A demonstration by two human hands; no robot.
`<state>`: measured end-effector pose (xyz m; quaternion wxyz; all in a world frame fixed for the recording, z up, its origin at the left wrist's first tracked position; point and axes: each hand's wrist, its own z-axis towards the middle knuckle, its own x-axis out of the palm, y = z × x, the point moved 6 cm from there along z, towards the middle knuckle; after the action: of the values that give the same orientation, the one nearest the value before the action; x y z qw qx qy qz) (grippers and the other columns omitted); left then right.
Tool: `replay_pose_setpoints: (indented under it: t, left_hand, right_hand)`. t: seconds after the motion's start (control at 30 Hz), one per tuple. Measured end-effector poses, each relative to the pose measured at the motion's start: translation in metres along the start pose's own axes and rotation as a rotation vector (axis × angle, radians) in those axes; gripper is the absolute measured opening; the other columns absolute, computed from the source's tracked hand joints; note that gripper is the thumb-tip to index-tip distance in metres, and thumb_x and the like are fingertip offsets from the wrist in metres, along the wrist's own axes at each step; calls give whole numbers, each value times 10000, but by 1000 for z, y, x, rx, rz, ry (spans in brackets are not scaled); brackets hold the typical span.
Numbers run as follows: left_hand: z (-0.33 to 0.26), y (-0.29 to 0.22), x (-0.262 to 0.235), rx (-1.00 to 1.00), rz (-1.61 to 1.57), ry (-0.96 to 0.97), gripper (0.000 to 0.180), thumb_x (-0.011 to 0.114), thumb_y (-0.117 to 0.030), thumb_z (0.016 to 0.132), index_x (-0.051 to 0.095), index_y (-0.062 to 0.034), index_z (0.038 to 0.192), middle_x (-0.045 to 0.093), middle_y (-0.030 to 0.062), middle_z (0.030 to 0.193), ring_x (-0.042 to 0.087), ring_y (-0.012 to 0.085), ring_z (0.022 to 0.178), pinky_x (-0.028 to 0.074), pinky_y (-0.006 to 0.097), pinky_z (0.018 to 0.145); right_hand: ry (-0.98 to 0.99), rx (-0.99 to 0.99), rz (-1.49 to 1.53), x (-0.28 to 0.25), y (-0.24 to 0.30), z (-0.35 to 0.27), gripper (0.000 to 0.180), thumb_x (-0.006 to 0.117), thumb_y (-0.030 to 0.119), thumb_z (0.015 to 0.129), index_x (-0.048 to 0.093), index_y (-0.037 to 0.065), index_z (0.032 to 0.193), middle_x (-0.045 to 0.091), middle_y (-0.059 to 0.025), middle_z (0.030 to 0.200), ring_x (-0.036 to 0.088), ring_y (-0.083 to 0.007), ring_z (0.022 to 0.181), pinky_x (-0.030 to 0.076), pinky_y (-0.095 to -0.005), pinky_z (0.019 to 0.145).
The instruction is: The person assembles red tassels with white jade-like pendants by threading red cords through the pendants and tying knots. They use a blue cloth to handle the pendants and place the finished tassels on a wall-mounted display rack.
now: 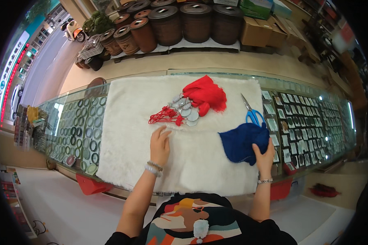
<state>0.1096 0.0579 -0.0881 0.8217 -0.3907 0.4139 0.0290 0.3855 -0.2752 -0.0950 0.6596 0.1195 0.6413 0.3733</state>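
My right hand point(265, 156) grips the right side of a crumpled dark blue cloth point(240, 143), with the thumb on top. Beyond the cloth lies a pair of scissors point(251, 112) with blue handles, blades pointing away from me and the cloth touching the handles. My left hand point(160, 145) is open and holds nothing, its fingers loosely bent over the white fluffy mat point(126, 139). Just past its fingertips lies a bunch of pendants with red cord loops point(163, 116), round silvery-grey discs point(187, 112) and long red tassels point(205, 94).
The mat covers the middle of a glass display counter point(77, 102). Rings of bangles point(75, 132) lie under the glass on the left, and rows of small pieces on cards point(300, 126) on the right. Brown lidded jars point(165, 26) and cardboard boxes point(255, 32) stand beyond the counter.
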Motion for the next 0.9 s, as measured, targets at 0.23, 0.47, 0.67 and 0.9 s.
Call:
replay_pose_setpoints:
  t: [0.23, 0.47, 0.67, 0.9]
  left_hand:
    - [48, 4, 16, 172, 401, -21, 322, 660, -51, 768, 630, -71, 1089, 600, 82, 1098, 496, 284, 1102, 365, 437, 945]
    - [51, 23, 23, 254, 297, 4, 96, 612, -84, 781, 655, -44, 857, 591, 103, 971, 533, 267, 978, 399, 435, 874]
    - [35, 24, 26, 323, 260, 5, 211, 684, -96, 769, 652, -65, 976, 588, 84, 1013, 517, 255, 1006, 376, 410, 881]
    - [39, 21, 25, 225, 166, 120, 138, 707, -107, 752, 673, -67, 880, 576, 62, 965, 505, 244, 986, 345, 416, 898]
  right_hand:
    - [-127, -42, -201, 21, 9, -13, 268, 739, 199, 767, 619, 18, 924, 597, -182, 1174, 519, -353, 1131, 408, -437, 952]
    - [-170, 280, 1010, -11, 12, -38, 322, 574, 313, 944, 600, 35, 1104, 634, -101, 1167, 619, -269, 1020, 478, -360, 889]
    - [73, 978, 1485, 61, 18, -124, 529, 553, 432, 930, 546, 13, 1253, 590, -123, 1278, 571, -265, 1159, 442, -401, 1012]
    - [312, 676, 1611, 34, 74, -122, 421, 594, 221, 917, 528, -20, 1255, 610, -149, 1226, 613, -246, 1074, 497, -361, 934]
